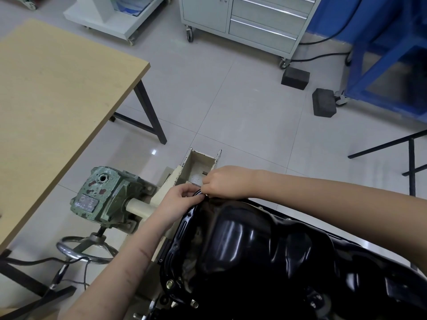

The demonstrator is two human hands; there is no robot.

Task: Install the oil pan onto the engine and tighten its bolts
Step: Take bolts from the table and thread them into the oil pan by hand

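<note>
The black oil pan (265,245) lies upside-down on the engine (171,294) at the near right, bolts (169,284) showing along its flange. At its far corner the left hand (179,202) and right hand (225,182) meet, fingers curled and pinching something small at the rim; what it is I cannot tell. Beyond stands a cream stand bracket (201,166), left a green gearbox (104,195) with handwheel (86,249). A wooden table (53,107) fills the left; grey tiled floor (219,107), drawer cabinet (254,21) far
</note>
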